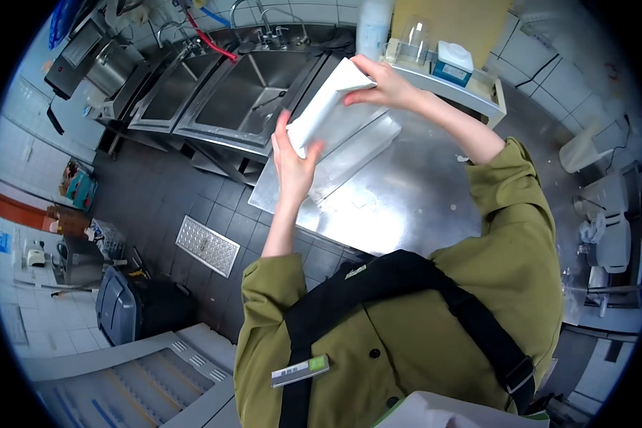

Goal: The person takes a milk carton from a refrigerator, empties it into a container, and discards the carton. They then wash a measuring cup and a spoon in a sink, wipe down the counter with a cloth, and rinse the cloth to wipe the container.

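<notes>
Out in front of me, over the far left part of the steel counter (442,185), a folded white sheet (328,105) is stretched at a slant between my hands. Its material looks like paper or thin cloth. My left hand (296,162) closes on its lower end, with the thumb on the near side. At the upper end my right hand (384,85) pinches it between thumb and fingers. Beneath it on the counter lies a long, flat, pale strip (364,146), partly hidden by the sheet and my left hand.
Two steel sinks (253,96) stand beyond the counter to the left. A raised shelf at the back holds a blue and white box (453,63) and a clear jar (414,39). A grate (207,246) and a lidded bin (118,307) are on the floor at left.
</notes>
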A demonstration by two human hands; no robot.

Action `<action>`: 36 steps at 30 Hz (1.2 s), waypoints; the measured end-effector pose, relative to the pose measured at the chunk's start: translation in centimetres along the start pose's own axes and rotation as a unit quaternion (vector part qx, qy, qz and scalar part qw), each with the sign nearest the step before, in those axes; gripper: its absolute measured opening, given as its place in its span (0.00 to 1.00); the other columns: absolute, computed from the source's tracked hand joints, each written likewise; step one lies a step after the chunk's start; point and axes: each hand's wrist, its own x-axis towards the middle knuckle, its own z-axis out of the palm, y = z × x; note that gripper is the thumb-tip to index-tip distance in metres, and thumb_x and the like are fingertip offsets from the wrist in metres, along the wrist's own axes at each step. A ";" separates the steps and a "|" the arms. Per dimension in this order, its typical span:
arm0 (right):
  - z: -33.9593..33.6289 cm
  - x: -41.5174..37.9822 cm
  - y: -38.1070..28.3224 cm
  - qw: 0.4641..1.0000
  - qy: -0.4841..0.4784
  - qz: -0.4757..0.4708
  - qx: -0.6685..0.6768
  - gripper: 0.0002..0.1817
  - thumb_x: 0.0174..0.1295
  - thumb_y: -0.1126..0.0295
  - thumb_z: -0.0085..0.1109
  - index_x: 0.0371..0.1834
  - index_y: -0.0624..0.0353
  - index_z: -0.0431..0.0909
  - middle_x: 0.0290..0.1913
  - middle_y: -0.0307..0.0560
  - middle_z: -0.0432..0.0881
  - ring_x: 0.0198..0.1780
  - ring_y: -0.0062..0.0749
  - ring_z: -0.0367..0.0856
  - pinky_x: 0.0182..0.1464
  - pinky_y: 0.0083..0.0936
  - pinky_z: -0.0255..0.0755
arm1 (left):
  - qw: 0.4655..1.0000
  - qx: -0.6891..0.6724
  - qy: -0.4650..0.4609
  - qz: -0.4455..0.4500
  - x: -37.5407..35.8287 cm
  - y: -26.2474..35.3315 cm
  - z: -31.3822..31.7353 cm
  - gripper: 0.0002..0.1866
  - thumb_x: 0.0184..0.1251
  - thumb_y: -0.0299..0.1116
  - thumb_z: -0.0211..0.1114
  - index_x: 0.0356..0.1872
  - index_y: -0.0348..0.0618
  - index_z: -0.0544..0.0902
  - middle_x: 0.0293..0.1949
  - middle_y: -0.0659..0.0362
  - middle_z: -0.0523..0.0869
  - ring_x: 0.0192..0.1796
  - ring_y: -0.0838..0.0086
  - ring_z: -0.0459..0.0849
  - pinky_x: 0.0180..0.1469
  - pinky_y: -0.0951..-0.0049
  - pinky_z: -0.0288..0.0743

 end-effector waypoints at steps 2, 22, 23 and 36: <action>-1.9 0.1 1.9 0.996 0.032 -0.012 -0.078 0.26 0.41 0.57 0.68 0.40 0.60 0.70 0.35 0.47 0.77 0.37 0.38 0.76 0.39 0.25 0.68 | 0.996 0.051 -0.059 0.053 -0.2 0.1 -0.7 0.61 0.32 0.35 0.74 0.64 0.43 0.36 0.43 0.49 0.74 0.48 0.56 0.71 0.50 0.64 0.64; -11.3 -4.1 0.7 0.955 0.043 0.002 -0.295 0.29 0.41 0.59 0.68 0.45 0.60 0.70 0.36 0.49 0.78 0.36 0.39 0.78 0.38 0.28 0.71 | 0.953 0.105 -0.276 0.067 1.0 -2.2 -1.6 0.32 0.39 0.35 0.70 0.51 0.42 0.71 0.43 0.56 0.75 0.45 0.63 0.72 0.46 0.68 0.69; -11.3 -4.4 0.8 0.953 0.030 0.011 -0.300 0.29 0.40 0.59 0.68 0.45 0.60 0.70 0.35 0.48 0.78 0.36 0.40 0.78 0.37 0.28 0.71 | 0.955 0.100 -0.271 0.071 1.0 -2.2 -1.5 0.31 0.39 0.35 0.70 0.51 0.43 0.72 0.43 0.56 0.75 0.45 0.63 0.72 0.46 0.68 0.69; -12.2 -4.5 0.0 0.953 0.028 0.048 -0.298 0.28 0.41 0.59 0.67 0.45 0.59 0.70 0.35 0.48 0.79 0.36 0.40 0.78 0.38 0.27 0.71 | 0.948 0.079 -0.300 0.075 2.5 -2.8 -0.9 0.31 0.39 0.33 0.70 0.50 0.44 0.72 0.44 0.56 0.75 0.45 0.63 0.71 0.48 0.68 0.67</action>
